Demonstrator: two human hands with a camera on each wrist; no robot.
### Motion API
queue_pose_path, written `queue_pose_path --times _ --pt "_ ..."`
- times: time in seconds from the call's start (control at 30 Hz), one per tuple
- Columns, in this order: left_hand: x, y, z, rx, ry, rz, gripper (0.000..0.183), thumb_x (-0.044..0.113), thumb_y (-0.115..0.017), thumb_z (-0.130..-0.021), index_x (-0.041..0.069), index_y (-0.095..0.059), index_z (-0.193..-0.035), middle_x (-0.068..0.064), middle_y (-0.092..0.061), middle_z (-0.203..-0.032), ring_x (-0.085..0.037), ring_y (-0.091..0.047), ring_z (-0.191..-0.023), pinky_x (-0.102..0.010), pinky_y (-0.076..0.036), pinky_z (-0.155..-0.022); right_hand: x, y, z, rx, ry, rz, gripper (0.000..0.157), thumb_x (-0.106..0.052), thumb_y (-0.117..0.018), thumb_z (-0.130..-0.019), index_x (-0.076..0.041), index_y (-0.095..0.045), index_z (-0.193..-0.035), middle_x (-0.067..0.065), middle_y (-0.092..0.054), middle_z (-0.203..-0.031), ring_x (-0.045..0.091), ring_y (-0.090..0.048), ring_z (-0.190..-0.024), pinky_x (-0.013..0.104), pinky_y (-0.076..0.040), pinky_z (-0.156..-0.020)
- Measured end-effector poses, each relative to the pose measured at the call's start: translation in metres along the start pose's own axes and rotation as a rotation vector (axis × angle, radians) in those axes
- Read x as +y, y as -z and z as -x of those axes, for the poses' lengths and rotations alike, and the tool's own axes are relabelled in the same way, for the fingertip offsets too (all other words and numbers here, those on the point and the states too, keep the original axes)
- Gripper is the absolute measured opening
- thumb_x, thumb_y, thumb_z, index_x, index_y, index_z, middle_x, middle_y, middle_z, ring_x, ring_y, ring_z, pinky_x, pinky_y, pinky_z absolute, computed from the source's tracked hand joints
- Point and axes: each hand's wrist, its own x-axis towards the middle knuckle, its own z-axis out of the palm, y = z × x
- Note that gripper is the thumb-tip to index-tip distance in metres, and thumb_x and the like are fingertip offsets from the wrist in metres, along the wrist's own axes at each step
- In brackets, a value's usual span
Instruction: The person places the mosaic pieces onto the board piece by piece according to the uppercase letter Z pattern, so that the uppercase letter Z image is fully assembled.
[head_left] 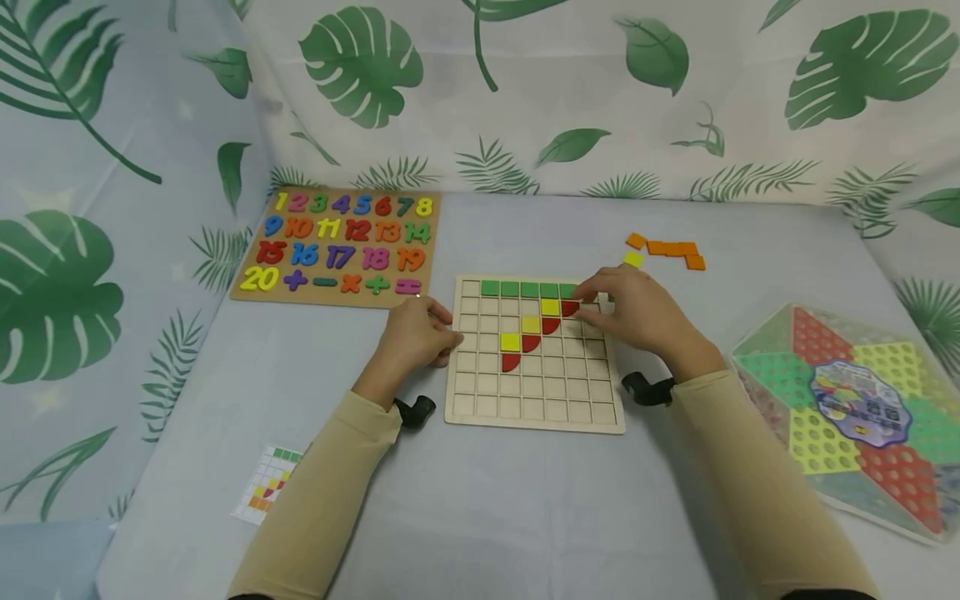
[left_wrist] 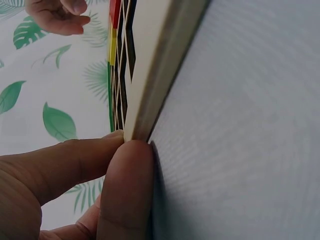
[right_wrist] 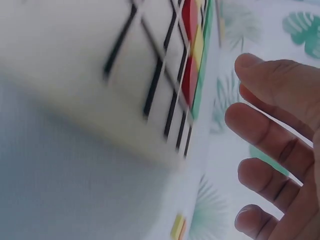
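Note:
A wooden grid board [head_left: 532, 408] lies flat on the table. Several green squares [head_left: 509, 289] fill part of its top row; three yellow squares [head_left: 530, 325] and several red quarter-round pieces [head_left: 511, 362] run diagonally below. My left hand [head_left: 414, 335] holds the board's left edge, thumb [left_wrist: 126, 185] and a fingertip meeting at its rim in the left wrist view. Over the upper right of the board is my right hand [head_left: 637, 310], fingertips close to the topmost red piece [head_left: 570, 308]. In the right wrist view its thumb [right_wrist: 270, 75] and fingers stand apart with nothing between them.
Beyond the right hand lie a loose yellow square [head_left: 633, 260] and several orange squares [head_left: 675, 249]. A number puzzle board [head_left: 300, 293] is at the back left. A pattern card [head_left: 264, 483] sits partly under the left forearm. A packaged coloured game board [head_left: 862, 408] lies at right.

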Motion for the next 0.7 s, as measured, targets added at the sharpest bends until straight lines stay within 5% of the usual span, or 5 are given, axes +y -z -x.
queue_pose_path --times 0.3,0.7 --pt "0.001 0.001 0.001 0.009 0.0 -0.014 0.028 0.011 -0.081 -0.089 0.003 -0.065 -0.11 -0.01 -0.07 -0.088 -0.011 -0.065 -0.056 -0.02 -0.056 -0.051 0.054 0.028 -0.006 0.029 -0.149 0.011 0.028 -0.017 -0.07 -0.098 -0.006 -0.071 -0.124 0.018 -0.072 -0.118 0.037 -0.059 -0.101 0.051 -0.052 -0.082" --pt "0.001 -0.001 0.0 0.008 0.026 -0.007 0.028 0.011 -0.081 -0.089 0.003 -0.065 -0.11 -0.011 -0.07 -0.089 -0.011 -0.065 -0.056 -0.021 -0.057 -0.051 0.091 0.039 -0.021 -0.076 -0.228 0.07 0.046 -0.017 -0.066 -0.1 -0.001 -0.056 -0.142 0.031 -0.056 -0.141 0.051 -0.05 -0.131 0.07 -0.043 -0.108"
